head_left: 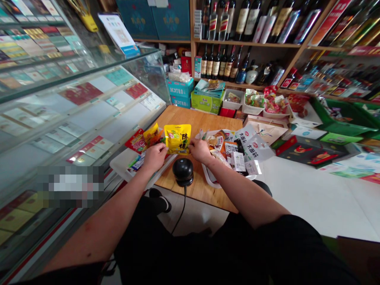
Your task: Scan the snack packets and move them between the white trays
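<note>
A black cord [180, 214] ran down toward the person's lap from a round black gadget [183, 173]. A dark shoe [155, 193] was on the floor, below the gadget and to its left. The gadget sat near the close edge of a wooden counter [196, 116]. To the left of the gadget was a white tray [117, 163] with small snack packs in it, and a red pack [135, 141] lay at its far end. To the right of the gadget was a white basket [209, 182] full of more snacks, with shiny gray bags [252, 143] on its right side. Just past the gadget, a yellow bag [178, 138] stood upright between two hands, its front toward the person. The left hand [156, 158] had its fingers pinched on the bag's left edge, down low. The right hand [200, 151] had its fingers pinched on the right edge. Well past the gadget were blue boxes [179, 88] and a green box [205, 102]. Farthest from the gadget, dark bottles [218, 65] stood in rows on wooden shelves [252, 44].
</note>
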The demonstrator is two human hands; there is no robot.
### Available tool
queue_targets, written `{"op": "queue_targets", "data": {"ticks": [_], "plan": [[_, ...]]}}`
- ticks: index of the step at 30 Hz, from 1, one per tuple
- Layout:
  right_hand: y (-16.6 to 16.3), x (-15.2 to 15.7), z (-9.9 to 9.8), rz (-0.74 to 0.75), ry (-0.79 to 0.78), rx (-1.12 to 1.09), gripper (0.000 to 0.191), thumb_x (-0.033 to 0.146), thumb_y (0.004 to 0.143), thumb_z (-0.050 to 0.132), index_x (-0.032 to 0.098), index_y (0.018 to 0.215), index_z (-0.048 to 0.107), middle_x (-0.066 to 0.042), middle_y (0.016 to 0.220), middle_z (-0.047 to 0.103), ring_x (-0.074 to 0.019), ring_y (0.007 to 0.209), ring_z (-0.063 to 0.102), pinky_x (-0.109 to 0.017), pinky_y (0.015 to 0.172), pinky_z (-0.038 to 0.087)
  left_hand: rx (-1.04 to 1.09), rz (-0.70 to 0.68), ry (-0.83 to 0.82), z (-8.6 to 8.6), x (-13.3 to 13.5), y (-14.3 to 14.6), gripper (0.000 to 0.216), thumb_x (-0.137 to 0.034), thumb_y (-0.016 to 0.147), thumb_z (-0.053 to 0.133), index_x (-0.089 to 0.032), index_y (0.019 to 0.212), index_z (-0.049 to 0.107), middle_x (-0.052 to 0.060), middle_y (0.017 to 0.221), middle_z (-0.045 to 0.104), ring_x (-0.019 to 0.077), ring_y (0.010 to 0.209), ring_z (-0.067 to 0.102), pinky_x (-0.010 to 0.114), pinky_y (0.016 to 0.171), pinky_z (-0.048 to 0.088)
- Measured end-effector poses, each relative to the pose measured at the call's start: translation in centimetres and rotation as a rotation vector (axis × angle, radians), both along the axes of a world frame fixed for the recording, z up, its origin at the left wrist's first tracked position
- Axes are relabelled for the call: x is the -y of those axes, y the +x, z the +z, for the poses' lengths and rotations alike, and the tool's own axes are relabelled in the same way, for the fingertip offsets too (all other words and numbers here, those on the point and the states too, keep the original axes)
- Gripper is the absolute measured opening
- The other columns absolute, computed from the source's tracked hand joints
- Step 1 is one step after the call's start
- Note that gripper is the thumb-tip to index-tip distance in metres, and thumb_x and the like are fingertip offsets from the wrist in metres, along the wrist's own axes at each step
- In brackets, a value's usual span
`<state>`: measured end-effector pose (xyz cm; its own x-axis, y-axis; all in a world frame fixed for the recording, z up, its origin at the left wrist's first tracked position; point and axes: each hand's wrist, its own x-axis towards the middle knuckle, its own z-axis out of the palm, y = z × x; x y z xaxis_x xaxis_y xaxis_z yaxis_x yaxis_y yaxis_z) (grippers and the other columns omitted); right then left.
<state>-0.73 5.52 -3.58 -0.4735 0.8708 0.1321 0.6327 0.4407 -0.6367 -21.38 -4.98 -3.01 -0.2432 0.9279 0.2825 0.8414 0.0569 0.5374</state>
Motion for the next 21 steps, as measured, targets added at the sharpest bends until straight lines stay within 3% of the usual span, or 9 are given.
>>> {"op": "queue_targets", "data": {"ticks": [9,21], "plan": [[-0.3,-0.8,-1.5,0.012,-0.042,0.002,0.016,0.019,0.092,0.060,0.014,0.096,0.075,-0.009,0.089,0.075,-0.0170,0.075,0.065,-0.024,0.069,0.044,-0.006,0.034,-0.009,-2.1,-1.4,-0.5,0.031,-0.036,0.094,0.050,-0.020,0.091,0.075,0.009,0.098,0.078,0.0231,0.087,0.069,0.029,0.080,0.045],[-0.3,-1.5,-1.6,-0.009,-0.030,-0.039,0.018,0.019,0.091,0.056,0.017,0.084,0.072,-0.005,0.082,0.073,-0.0168,0.072,0.063,-0.025,0.066,0.042,0.006,0.032,-0.006,-1.1,-1.9,-0.2,0.031,-0.037,0.092,0.051,-0.018,0.091,0.076,0.007,0.089,0.077,0.0215,0.078,0.067,0.028,0.073,0.043]]}}
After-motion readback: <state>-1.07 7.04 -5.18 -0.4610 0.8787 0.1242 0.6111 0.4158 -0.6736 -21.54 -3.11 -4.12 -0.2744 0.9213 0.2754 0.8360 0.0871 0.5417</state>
